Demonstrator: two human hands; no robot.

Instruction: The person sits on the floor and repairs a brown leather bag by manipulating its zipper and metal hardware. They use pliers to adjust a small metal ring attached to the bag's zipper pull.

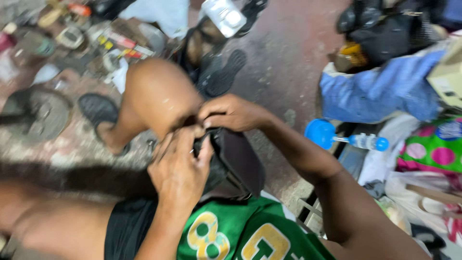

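Note:
A dark brown leather shoe (238, 163) rests on my lap, against my bent knee (156, 94). My left hand (179, 166) grips its near edge, fingers curled over the rim. My right hand (231, 111) pinches the top of the shoe's opening from above. Both hands touch the shoe. The picture is blurred, so any small tool or thread between the fingers cannot be made out.
My foot wears a black sandal (98, 110) on the stained concrete floor. Another black sandal (222, 72) lies ahead. Small tins and clutter (72, 36) sit at far left. A blue plastic bottle (353, 139), blue cloth (380, 89) and a green dotted bag (433, 149) crowd the right.

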